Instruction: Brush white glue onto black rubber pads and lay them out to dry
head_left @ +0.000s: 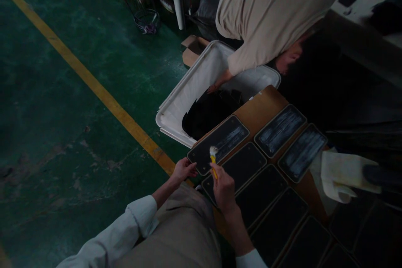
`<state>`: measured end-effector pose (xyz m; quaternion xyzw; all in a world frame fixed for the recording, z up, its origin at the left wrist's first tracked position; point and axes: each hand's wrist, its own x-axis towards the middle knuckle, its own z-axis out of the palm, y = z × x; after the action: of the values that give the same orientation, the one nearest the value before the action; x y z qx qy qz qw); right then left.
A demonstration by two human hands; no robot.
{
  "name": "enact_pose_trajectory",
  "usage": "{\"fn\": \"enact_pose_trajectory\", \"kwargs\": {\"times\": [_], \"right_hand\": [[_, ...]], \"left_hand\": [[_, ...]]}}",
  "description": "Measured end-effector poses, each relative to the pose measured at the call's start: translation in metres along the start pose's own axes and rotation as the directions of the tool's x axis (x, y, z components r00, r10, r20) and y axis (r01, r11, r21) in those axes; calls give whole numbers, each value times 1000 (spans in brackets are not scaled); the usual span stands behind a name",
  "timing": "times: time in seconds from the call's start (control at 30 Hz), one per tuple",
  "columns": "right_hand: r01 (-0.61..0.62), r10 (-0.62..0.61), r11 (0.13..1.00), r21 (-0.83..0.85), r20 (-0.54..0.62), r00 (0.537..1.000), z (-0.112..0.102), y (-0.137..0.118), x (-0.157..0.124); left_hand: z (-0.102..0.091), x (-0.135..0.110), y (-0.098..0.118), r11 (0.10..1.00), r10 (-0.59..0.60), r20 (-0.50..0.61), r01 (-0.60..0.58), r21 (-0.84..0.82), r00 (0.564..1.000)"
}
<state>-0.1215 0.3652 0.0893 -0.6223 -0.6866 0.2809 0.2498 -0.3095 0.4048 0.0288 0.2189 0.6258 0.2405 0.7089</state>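
My right hand (pixel 223 186) is closed around a yellow-handled brush (pixel 213 157), whose pale bristles rest on a black rounded panel (pixel 220 140) at the corner of a brown board (pixel 260 111). My left hand (pixel 184 170) pinches the near left edge of that same panel. Parts of this panel and of two others (pixel 279 130) (pixel 302 152) carry whitish streaks. Several more black panels (pixel 270 213) lie in rows on the board, closer to me.
A white plastic bin (pixel 188 96) with dark pieces inside stands on the green floor; another person in a beige top (pixel 276 8) reaches a hand into it. A yellow floor line (pixel 94 86) runs diagonally. A white glove (pixel 342 173) lies at the right.
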Motion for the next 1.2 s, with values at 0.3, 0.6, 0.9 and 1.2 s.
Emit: {"fn": "enact_pose_trajectory", "kwargs": {"times": [0.3,0.6,0.9,1.2], "right_hand": [[-240,228,891,385,78,971,-9,-35,-25],[-242,308,909,340,-157,938,-56,21,46],[-78,55,994,-75,-268,962,-53,51,101],[-24,9,984,178,84,996,10,-28,1]], "left_hand": [[0,-3,6,1000,-28,41,28,-1,999],[-5,2,1,1000,-26,96,28,-11,995],[-7,5,-1,1000,-19,94,19,-2,995],[-8,2,2,1000,4,112,-3,-11,994]]}}
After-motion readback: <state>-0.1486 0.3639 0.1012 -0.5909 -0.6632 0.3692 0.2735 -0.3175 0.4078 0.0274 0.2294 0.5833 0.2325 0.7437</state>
